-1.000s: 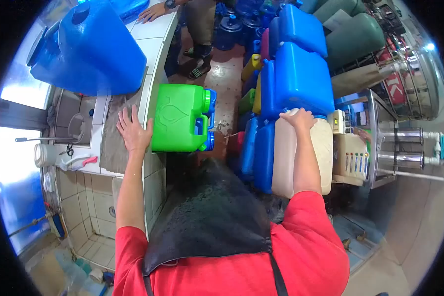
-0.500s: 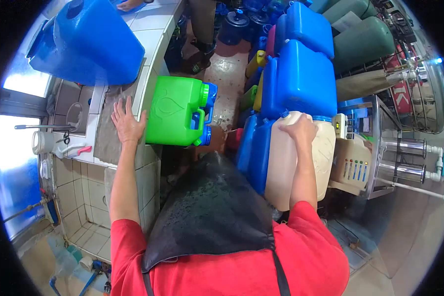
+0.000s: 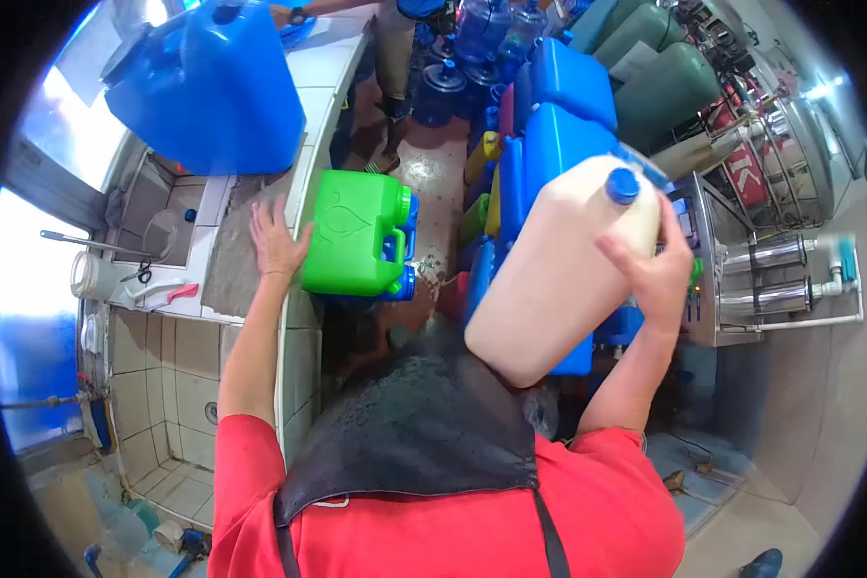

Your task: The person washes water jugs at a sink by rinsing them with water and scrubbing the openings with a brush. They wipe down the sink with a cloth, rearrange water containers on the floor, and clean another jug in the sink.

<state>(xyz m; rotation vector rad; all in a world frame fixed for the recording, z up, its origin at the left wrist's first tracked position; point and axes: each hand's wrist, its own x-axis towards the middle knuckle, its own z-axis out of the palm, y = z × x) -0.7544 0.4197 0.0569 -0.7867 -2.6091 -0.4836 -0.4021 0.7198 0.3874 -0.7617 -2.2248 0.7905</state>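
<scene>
My right hand point(image 3: 653, 275) is closed on the upper part of a cream jug point(image 3: 559, 270) with a blue cap point(image 3: 622, 186). The jug is tilted, its top to the right and its bottom close to my black apron point(image 3: 414, 424). My left hand point(image 3: 277, 241) lies with fingers spread on the grey mat point(image 3: 236, 260) at the counter edge, holding nothing. Right beside it is a green jug point(image 3: 354, 234). A large blue container point(image 3: 207, 91) sits farther up the counter.
Blue containers point(image 3: 573, 87) are stacked beyond the cream jug. A person point(image 3: 393, 58) stands at the far end of the aisle. On the left are a sink point(image 3: 154, 231) and a white tub point(image 3: 91, 276). Metal cylinders point(image 3: 771, 255) are on the right.
The cream jug has gone from upright beside the blue containers to lifted and tilted, with my right hand turned round its top. My left hand stays on the mat.
</scene>
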